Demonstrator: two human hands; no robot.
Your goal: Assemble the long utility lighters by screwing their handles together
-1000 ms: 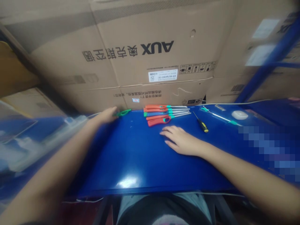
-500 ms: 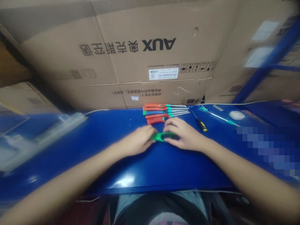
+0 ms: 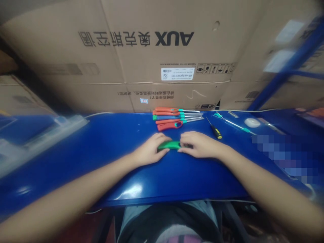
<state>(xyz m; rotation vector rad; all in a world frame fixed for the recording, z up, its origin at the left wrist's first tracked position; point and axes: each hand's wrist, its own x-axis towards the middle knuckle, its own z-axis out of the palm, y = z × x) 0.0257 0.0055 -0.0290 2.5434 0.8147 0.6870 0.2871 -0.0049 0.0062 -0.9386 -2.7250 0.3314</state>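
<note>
Left hand (image 3: 149, 152), right hand (image 3: 199, 145): each grip closed on the green handle (image 3: 169, 145), low on the table (image 3: 113, 141). I reckon uneven pressure could skid it into the orange tools (image 3: 174, 118).

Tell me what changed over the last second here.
The left hand carried the green-handled tool from the back left of the blue table to its middle, where the right hand joined the grip. The row of colour-handled tools and the screwdriver stayed put.

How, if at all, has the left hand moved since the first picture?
Yes: the left hand moved right, away from the cardboard box, onto the green tool.
</note>
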